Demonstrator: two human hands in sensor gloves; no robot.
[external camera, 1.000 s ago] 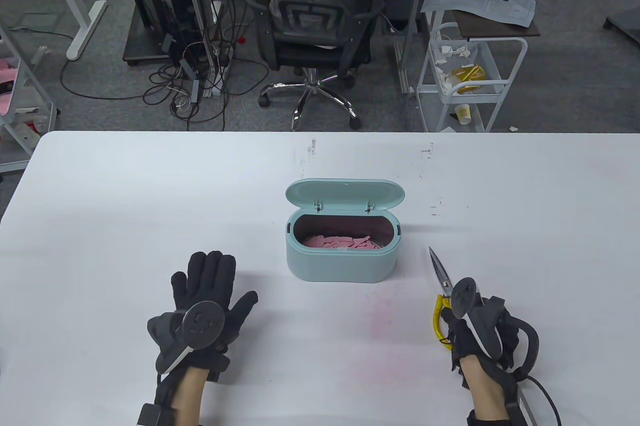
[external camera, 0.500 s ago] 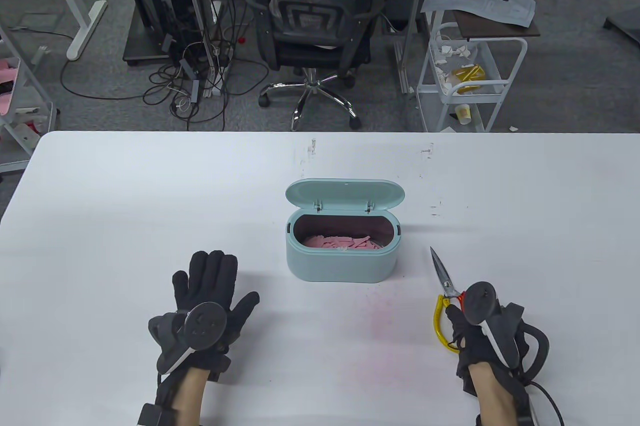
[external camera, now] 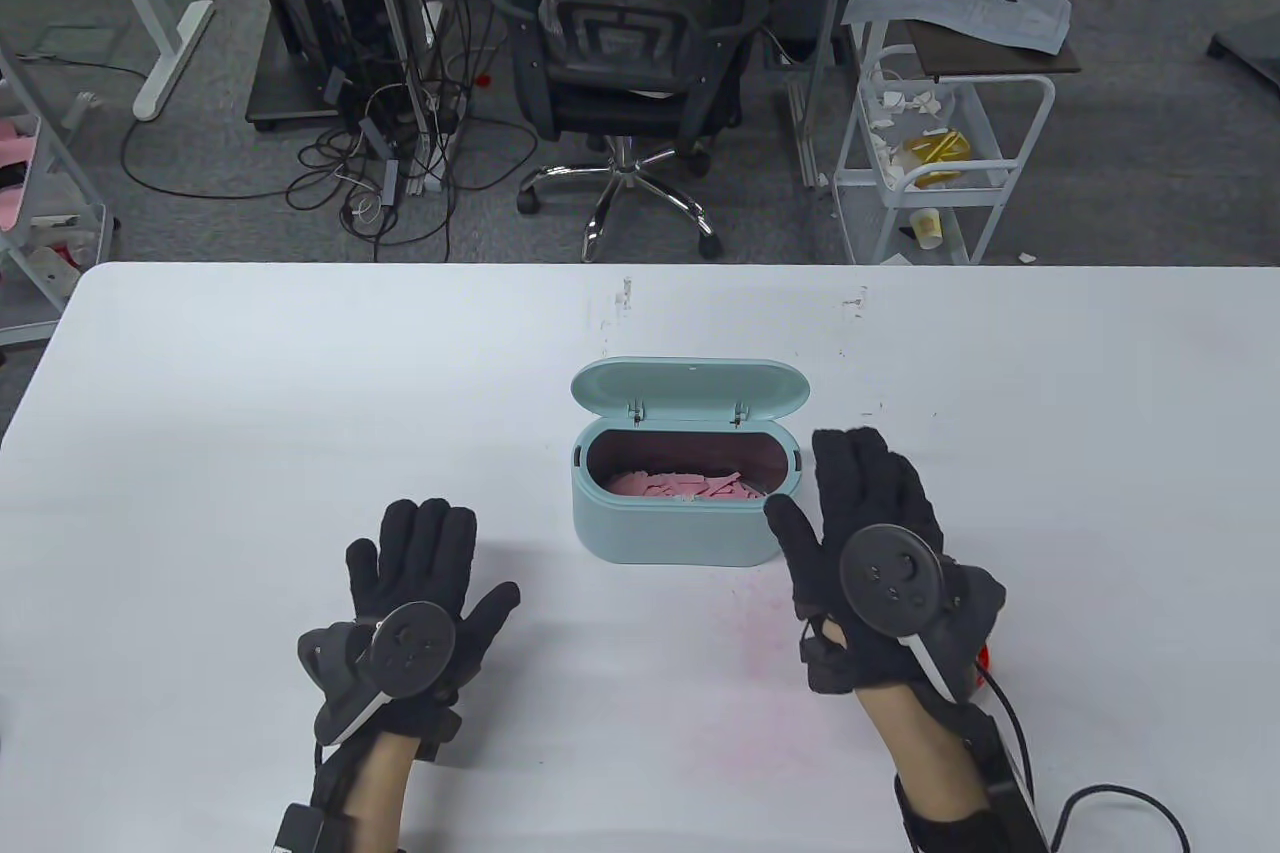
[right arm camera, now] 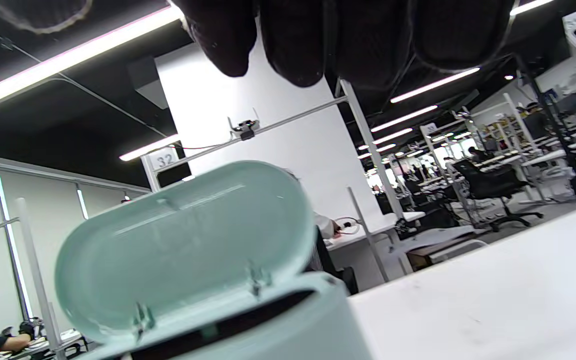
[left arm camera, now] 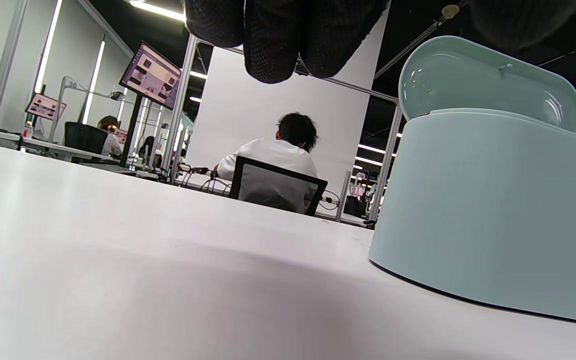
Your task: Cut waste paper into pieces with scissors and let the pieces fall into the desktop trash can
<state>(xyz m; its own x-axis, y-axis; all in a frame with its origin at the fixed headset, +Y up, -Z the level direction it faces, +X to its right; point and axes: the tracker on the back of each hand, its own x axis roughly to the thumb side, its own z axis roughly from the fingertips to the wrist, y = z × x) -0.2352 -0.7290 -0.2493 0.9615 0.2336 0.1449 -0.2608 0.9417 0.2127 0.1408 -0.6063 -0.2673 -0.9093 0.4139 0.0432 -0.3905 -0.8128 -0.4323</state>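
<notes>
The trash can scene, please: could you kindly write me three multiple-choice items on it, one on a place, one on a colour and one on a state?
1. Where is the right hand?
A. beside the can's right end
B. inside the can
C. at the table's far edge

2. What colour are the scraps in the can?
A. blue
B. pink
C. yellow

3. How is the lid?
A. shut
B. lying off on the table
C. open, hinged up at the back

Key: 1 A, its straight fingers lie flat by that end; 2 B, pink strips show inside; 3 C, the lid stands behind the opening.
</notes>
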